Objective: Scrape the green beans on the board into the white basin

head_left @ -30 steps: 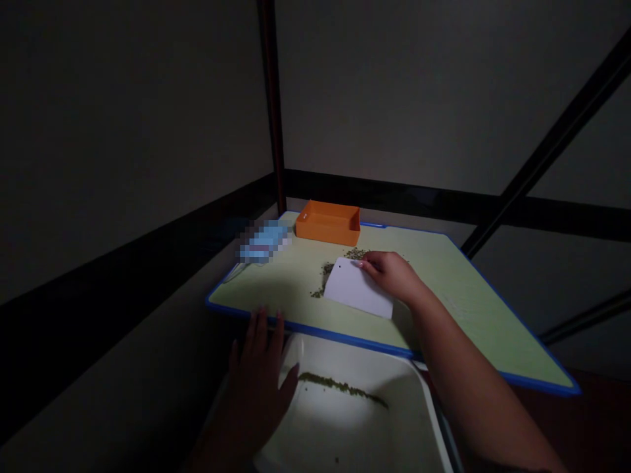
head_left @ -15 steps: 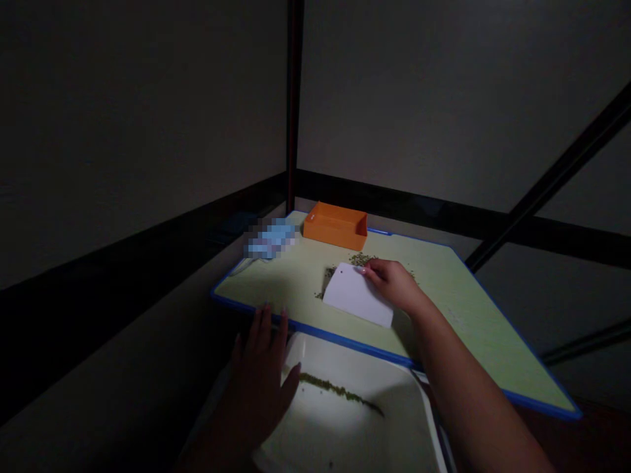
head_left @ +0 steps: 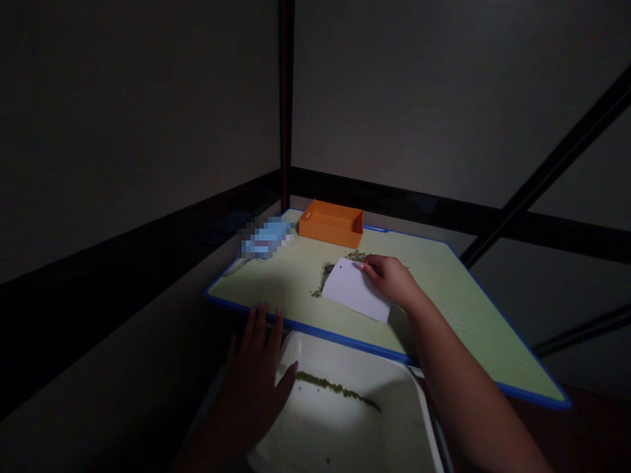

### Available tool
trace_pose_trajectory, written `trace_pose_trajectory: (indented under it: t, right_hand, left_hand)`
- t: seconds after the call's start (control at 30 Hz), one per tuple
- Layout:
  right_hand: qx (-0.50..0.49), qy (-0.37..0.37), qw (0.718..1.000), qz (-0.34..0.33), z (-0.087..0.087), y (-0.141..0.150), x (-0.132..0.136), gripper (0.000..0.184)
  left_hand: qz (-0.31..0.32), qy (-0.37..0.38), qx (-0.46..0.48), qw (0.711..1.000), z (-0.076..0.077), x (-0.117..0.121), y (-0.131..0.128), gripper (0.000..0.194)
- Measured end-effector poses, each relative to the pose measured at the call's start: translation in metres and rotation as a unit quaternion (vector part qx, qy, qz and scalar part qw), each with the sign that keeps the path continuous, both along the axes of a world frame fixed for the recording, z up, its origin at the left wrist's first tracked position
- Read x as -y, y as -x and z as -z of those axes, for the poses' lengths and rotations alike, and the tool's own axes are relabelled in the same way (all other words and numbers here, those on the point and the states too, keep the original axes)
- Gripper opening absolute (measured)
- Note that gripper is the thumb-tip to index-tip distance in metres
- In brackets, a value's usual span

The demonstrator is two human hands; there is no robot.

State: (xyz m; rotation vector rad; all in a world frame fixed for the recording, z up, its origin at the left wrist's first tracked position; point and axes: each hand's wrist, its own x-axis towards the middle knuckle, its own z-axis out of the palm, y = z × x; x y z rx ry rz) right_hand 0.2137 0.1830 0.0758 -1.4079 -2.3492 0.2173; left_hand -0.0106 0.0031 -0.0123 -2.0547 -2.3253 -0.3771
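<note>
My right hand (head_left: 392,281) pinches the upper edge of a white dough scraper (head_left: 353,292), a flat plate with a small hole near one corner. Its long lower edge faces me over the pale green tabletop (head_left: 276,289). Small greenish dried bits (head_left: 359,255) lie scattered behind and to the left of the scraper. My left hand (head_left: 259,368) is open, fingers spread, at the blue front edge of the table and the left rim of a white basin (head_left: 345,345). Inside the basin, a line of green bits (head_left: 340,389) runs across.
An orange open box (head_left: 329,230) stands at the back of the table. Left of it lies a light blue item (head_left: 269,238), blurred out. Dark-trimmed walls (head_left: 394,187) close in behind and at the left. A dark diagonal bar (head_left: 542,164) crosses on the right.
The view has shifted slightly, moving everything a little left in the picture. My right hand still holds the scraper in nearly the same spot, and my left hand stays spread.
</note>
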Motion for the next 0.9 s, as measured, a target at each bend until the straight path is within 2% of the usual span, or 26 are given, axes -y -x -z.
trace_pose_trajectory:
  t: [0.2, 0.53, 0.9]
  right_hand:
    - [0.004, -0.005, 1.0, 0.005, -0.0001, 0.001, 0.0002, 0.031]
    - [0.011, -0.017, 1.0, 0.013, 0.002, 0.0059, 0.0007, 0.029]
    - [-0.01, -0.026, 1.0, 0.0, 0.0051, 0.0069, -0.0024, 0.033]
  left_hand:
    - [-0.005, 0.006, 0.007, 1.0, -0.002, -0.0006, -0.0012, 0.067]
    - [0.012, -0.042, -0.003, 0.999, 0.0067, -0.001, 0.0016, 0.069]
    - [0.004, -0.016, 0.003, 1.0, -0.0004, -0.0016, -0.0018, 0.068]
